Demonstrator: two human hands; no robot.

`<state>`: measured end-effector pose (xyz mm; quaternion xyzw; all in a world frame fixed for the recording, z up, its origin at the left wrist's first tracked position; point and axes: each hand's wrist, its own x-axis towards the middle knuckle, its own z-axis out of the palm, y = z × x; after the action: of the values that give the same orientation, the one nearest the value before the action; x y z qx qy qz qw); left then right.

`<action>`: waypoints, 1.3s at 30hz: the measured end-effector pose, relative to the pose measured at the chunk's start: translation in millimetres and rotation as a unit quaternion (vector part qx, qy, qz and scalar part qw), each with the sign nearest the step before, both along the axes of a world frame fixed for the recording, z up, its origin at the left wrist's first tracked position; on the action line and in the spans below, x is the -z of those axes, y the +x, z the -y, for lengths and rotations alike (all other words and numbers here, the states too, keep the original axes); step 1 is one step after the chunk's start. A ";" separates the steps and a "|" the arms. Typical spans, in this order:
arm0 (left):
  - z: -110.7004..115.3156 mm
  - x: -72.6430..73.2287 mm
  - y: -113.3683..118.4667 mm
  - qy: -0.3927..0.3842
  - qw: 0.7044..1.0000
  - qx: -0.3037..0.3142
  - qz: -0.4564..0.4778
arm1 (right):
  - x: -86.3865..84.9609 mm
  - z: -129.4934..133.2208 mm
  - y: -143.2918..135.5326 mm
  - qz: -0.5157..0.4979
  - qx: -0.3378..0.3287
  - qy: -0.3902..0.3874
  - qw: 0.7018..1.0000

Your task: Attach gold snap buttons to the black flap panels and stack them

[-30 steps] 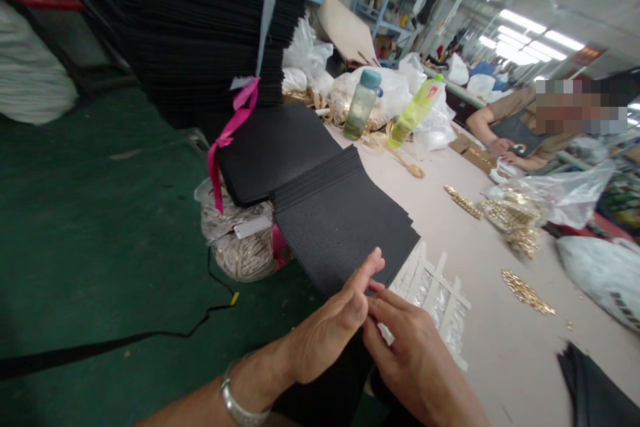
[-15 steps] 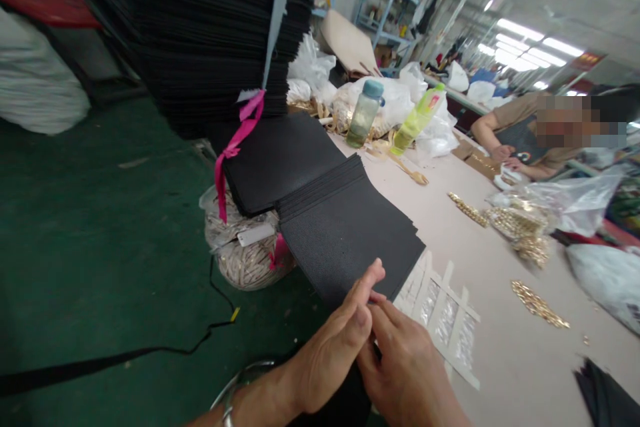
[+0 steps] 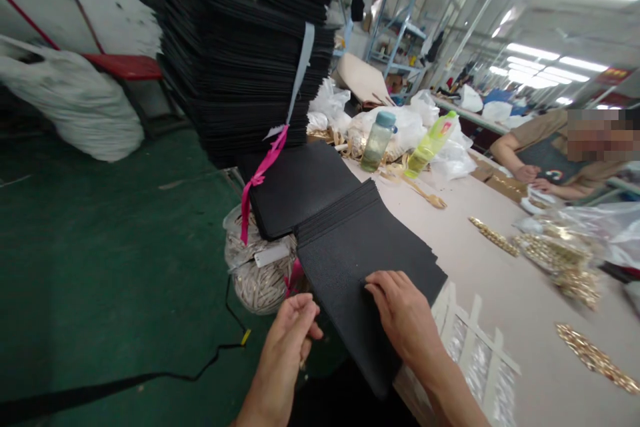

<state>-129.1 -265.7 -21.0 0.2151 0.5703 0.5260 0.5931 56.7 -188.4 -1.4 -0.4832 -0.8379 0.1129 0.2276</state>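
Sack on green floor, far left. Next, tall stack of black pieces, with pink tie hanging at its side; below, wrapped bundle.

Then left hand, over the floor, just beside the black sheets: close against the right a second ago, now well apart from it. Fingers curled, thumb close to them; cannot tell whether pinching anything small.

At the middle, those sheets, in a fanned pile at the edge of the pale table, near corner now clear of both hands.

Over them, right hand, fingers bent, tips drawn together; cannot tell whether pinching the top layer or only resting there. Apparently a switch from paired hands to right alone at the sheets, left free of them.

Farther right, gold chain, well apart.
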 end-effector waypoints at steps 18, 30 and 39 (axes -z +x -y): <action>15.0 2.2 15.7 -0.047 0.980 0.187 0.056 | -3.1 37.1 26.4 -0.207 0.105 -0.388 0.892; 11.9 5.8 22.6 -0.077 0.967 0.234 0.060 | -5.1 33.6 22.3 -0.234 0.076 -0.413 0.877; 12.6 4.8 26.7 -0.073 0.965 0.251 0.031 | 0.1 41.5 26.4 -0.309 0.096 -0.405 0.855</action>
<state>-102.4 -278.2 -25.8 0.2906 0.5161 0.3238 0.7378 83.1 -229.8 -1.4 -0.5508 -0.5539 0.5635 0.2689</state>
